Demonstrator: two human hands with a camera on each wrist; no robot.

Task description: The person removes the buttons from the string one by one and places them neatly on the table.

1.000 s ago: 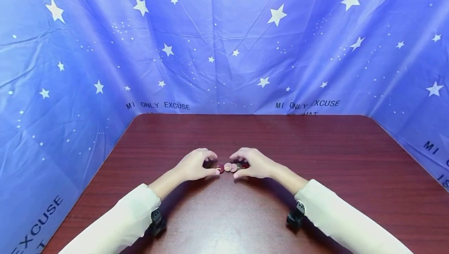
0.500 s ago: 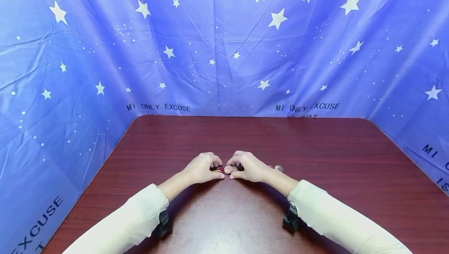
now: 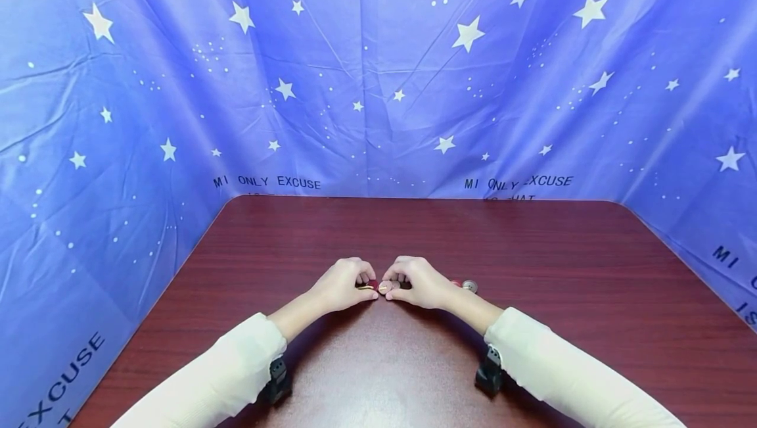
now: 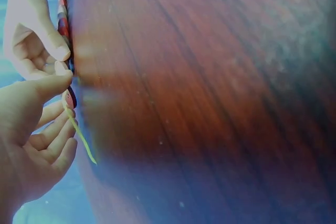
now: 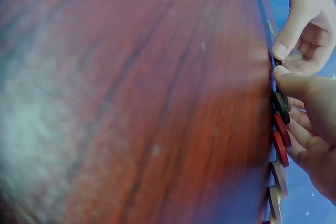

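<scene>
A row of flat round buttons threaded on a yellow cord lies between and under the two hands. My left hand pinches a dark red button at the row's left end between thumb and fingers. From there a loose tail of yellow cord hangs out in the left wrist view. Just beside it, my right hand pinches at a pale pink button, fingertips close to the left hand's. Past the right hand, a black button, red buttons and brownish ones overlap in line.
The row's right end, a grey-brown button, shows behind the right forearm. Everything sits on a dark red wooden table. Blue star-printed cloth hangs around its back and sides. Each sleeve cuff has a black wrist camera.
Both hands have come closer together, and their fingers have closed from a loose curl into pinches on the buttons. The row's right end has come into view beyond the right wrist.
</scene>
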